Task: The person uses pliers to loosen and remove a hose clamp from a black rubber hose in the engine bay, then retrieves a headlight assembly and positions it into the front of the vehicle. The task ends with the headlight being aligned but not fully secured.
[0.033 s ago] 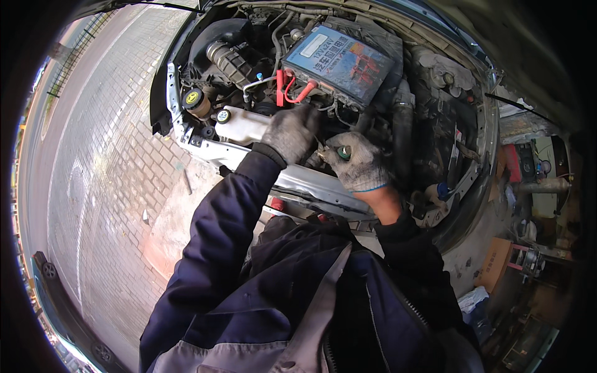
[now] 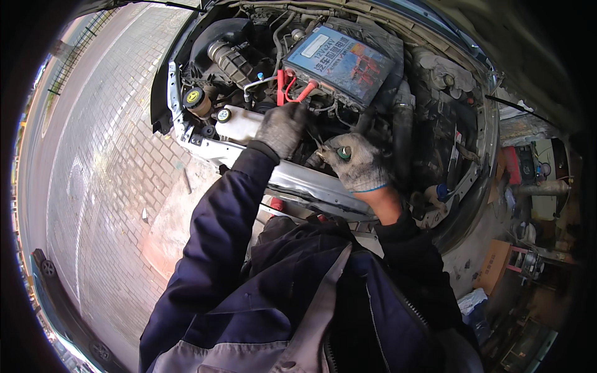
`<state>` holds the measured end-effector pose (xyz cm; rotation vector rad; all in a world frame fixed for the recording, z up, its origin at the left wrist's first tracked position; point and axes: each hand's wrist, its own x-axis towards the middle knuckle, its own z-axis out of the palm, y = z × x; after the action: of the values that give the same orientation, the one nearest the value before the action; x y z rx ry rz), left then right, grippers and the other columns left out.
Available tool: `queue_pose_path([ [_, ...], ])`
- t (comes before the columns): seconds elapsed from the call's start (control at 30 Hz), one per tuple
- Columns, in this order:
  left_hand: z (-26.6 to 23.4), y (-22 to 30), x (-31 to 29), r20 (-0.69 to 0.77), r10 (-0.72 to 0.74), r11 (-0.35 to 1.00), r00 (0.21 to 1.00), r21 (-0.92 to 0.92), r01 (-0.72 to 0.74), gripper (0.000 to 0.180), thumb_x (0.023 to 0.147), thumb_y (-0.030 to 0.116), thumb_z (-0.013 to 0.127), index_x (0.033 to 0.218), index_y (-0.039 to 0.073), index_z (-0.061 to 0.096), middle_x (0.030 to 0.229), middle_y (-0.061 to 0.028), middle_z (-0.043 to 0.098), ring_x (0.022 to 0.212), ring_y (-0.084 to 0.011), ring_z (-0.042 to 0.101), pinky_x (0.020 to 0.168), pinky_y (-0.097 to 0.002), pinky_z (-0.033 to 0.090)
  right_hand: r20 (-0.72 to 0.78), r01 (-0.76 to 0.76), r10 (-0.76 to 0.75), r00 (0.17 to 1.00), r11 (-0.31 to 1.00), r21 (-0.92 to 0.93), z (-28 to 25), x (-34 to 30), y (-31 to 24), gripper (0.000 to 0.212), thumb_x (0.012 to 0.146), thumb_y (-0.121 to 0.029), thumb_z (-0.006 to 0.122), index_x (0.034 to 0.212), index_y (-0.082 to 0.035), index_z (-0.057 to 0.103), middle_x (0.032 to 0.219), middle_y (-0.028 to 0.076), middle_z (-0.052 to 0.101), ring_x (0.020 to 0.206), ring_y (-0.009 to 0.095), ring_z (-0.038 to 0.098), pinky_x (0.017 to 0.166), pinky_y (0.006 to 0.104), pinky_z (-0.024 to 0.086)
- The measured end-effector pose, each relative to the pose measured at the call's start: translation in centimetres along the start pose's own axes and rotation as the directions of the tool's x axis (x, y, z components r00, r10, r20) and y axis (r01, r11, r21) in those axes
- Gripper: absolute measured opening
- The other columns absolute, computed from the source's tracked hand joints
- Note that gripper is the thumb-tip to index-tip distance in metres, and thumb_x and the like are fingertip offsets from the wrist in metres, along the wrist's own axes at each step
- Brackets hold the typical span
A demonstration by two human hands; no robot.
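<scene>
My left hand (image 2: 279,132), in a dirty grey knitted glove, is over the front of a car's engine bay. Its fingers are curled shut, and whatever they grip is hidden. Just beyond it is a red clamp (image 2: 280,87). To its left sits a white plastic reservoir (image 2: 239,125) with a dark cap. My right hand (image 2: 364,166), gloved as well, is closed around a tool with a green round end (image 2: 344,152); a metallic tip points toward the left hand. Behind both hands lies a flat blue-and-grey power pack (image 2: 339,62) with red leads.
A silver front crossmember (image 2: 311,180) runs between my body and the engine. A ribbed air hose (image 2: 230,62) and a yellow-marked cap (image 2: 194,97) are at the left. Near the right front corner is another gloved hand (image 2: 432,196). A cardboard box (image 2: 494,266) stands lower right.
My left hand has shifted a little to the left, away from the right hand, with its fingers still curled. The right hand and its tool look unmoved.
</scene>
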<state>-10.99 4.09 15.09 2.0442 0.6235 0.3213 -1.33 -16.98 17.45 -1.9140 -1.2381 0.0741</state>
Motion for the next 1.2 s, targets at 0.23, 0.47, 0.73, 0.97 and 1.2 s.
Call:
queue_pose_path([
  [0.23, 0.8, -3.6, 0.7, -0.051, 0.012, 1.000, 0.999, 0.005, -0.012, 0.052, 0.115, 0.043, 0.053, 0.118, -0.005, 0.072, 0.104, -0.0330, 0.073, 0.103, -0.0504, 0.071, 0.092, -0.0554, 0.055, 0.063, -0.010, 0.008, 0.998, 0.999, 0.031, -1.0, -1.0, 1.0, 0.017, 0.095, -0.014, 0.085, 0.103, -0.004, 0.075, 0.102, 0.014, 0.078, 0.095, 0.032, 0.078, 0.085, 0.0400, 0.062],
  [0.47, 1.7, -0.9, 3.7, -0.037, -0.053, 0.976, 0.998, -0.212, 0.044, 0.059, 0.114, 0.050, 0.055, 0.114, -0.006, 0.072, 0.094, -0.0321, 0.071, 0.096, -0.0482, 0.071, 0.087, -0.0524, 0.054, 0.062, -0.161, 0.151, 0.987, 0.962, 0.219, -3.1, -0.1, 1.3, 0.019, 0.100, -0.015, 0.081, 0.111, -0.001, 0.073, 0.102, 0.014, 0.078, 0.093, 0.026, 0.077, 0.086, 0.0378, 0.060],
  [0.73, 2.7, 2.2, 2.5, -0.161, -0.030, 0.978, 0.986, -0.209, -0.004, 0.060, 0.112, 0.053, 0.058, 0.116, -0.005, 0.074, 0.096, -0.0298, 0.073, 0.099, -0.0463, 0.073, 0.088, -0.0498, 0.055, 0.081, -0.375, 0.377, 0.923, 0.828, 0.416, -4.7, -1.3, 2.0, 0.022, 0.113, -0.021, 0.067, 0.121, -0.001, 0.072, 0.108, 0.007, 0.079, 0.101, 0.015, 0.074, 0.087, 0.0339, 0.060],
  [0.97, 4.4, 3.9, -3.2, 0.293, 0.137, 0.936, 0.946, -0.351, -0.027, 0.098, 0.089, 0.043, 0.089, 0.159, -0.004, 0.039, 0.133, -0.0246, 0.073, 0.123, -0.0326, 0.072, 0.110, -0.0427, 0.056, 0.071, -0.393, 0.454, 0.888, 0.671, 0.629, -5.5, -3.6, 1.2, 0.027, 0.116, -0.024, 0.062, 0.127, -0.001, 0.071, 0.116, 0.007, 0.079, 0.106, 0.013, 0.073, 0.095, 0.0290, 0.058],
  [1.2, 9.0, 3.0, -7.6, 0.108, 0.033, 0.981, 0.994, -0.191, -0.011, 0.098, 0.079, 0.017, 0.096, 0.156, -0.001, 0.038, 0.131, -0.0227, 0.069, 0.119, -0.0306, 0.072, 0.102, -0.0421, 0.060, 0.126, -0.318, 0.299, 0.946, 0.776, 0.544, -7.1, -5.2, 1.9, 0.026, 0.112, -0.012, 0.065, 0.135, 0.000, 0.070, 0.124, 0.010, 0.078, 0.110, 0.014, 0.073, 0.098, 0.0306, 0.058],
])
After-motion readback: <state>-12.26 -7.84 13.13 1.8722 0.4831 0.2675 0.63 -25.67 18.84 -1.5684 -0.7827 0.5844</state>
